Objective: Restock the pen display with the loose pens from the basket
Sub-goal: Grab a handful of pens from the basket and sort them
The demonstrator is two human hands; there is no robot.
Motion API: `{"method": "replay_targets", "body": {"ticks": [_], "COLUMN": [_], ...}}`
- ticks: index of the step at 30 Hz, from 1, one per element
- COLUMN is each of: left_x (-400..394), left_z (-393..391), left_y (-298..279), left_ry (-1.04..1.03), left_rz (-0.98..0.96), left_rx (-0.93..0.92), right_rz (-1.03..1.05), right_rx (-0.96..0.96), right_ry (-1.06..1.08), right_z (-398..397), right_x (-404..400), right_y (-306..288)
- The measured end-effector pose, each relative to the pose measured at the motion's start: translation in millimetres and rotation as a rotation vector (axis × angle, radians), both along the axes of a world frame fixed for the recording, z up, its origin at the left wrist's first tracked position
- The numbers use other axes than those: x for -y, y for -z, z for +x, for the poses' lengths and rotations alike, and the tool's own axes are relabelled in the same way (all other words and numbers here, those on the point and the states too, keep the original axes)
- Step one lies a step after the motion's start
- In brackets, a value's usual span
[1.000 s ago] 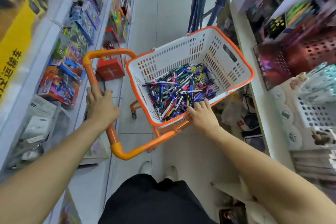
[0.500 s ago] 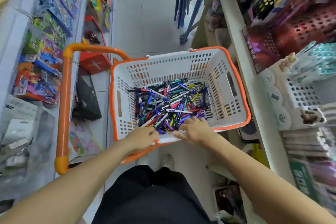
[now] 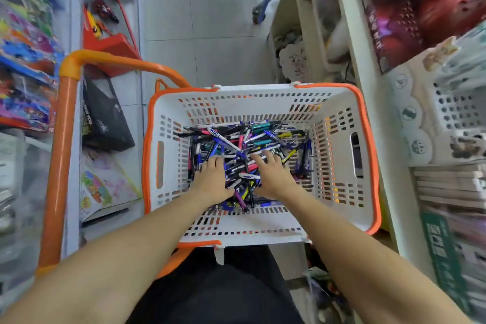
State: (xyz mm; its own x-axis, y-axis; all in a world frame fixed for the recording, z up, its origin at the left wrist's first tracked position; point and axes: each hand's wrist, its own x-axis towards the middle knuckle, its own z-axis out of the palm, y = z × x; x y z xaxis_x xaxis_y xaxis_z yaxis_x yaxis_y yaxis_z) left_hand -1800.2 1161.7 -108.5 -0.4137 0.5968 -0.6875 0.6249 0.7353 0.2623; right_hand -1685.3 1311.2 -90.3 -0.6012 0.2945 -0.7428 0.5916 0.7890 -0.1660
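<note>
A white basket with an orange rim (image 3: 342, 113) stands right in front of me on the aisle floor. A heap of loose pens (image 3: 252, 137) in several colours covers its bottom. Both my hands are down inside it. My left hand (image 3: 213, 179) lies palm-down on the left part of the heap, fingers spread over the pens. My right hand (image 3: 273, 176) lies palm-down on the middle of the heap, fingers spread forward. Neither hand has a pen lifted. A white perforated display tray (image 3: 457, 110) with pale pens stands on the right shelf.
The orange tubular handle (image 3: 63, 144) of the basket rises along the left, close to a shelf of boxed toys (image 3: 23, 47). The cream shelf unit (image 3: 368, 73) on the right holds stacked packs and a red perforated box (image 3: 452, 0). Tiled floor (image 3: 210, 21) stretches ahead.
Both hands went from the basket's near rim down into the pile of pens. Before that, my left hand let go of the orange handle. The basket now sits closer and squarer to me.
</note>
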Motion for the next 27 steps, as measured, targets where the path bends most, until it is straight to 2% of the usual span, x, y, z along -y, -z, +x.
{"method": "replay_targets", "body": {"ticks": [4,11,15,18,22,27], "left_x": [-8,1,7,5,4,12], "left_z": [24,38,39,39,34,19], "left_y": [20,39,42,40,34,26], "left_ry": [0.096,0.051,0.075,0.171,0.295,0.276], "left_rz": [-0.043,0.007,0.008,-0.081,-0.162,-0.162], "left_rx": [-0.011,-0.025,-0.018,0.021,0.021,0.067], "right_rz": [-0.052,-0.003,-0.008,-0.020,-0.159,-0.215], "right_rx": [0.036,-0.056,-0.047,-0.004,0.071,-0.013], "right_ry": [0.035,0.066,0.119,0.140,0.204,0.382], "right_z": [9,21,26,27,36,49], "right_x": [19,33,35,36,46,43], "right_y": [34,52,48,40,36,24]}}
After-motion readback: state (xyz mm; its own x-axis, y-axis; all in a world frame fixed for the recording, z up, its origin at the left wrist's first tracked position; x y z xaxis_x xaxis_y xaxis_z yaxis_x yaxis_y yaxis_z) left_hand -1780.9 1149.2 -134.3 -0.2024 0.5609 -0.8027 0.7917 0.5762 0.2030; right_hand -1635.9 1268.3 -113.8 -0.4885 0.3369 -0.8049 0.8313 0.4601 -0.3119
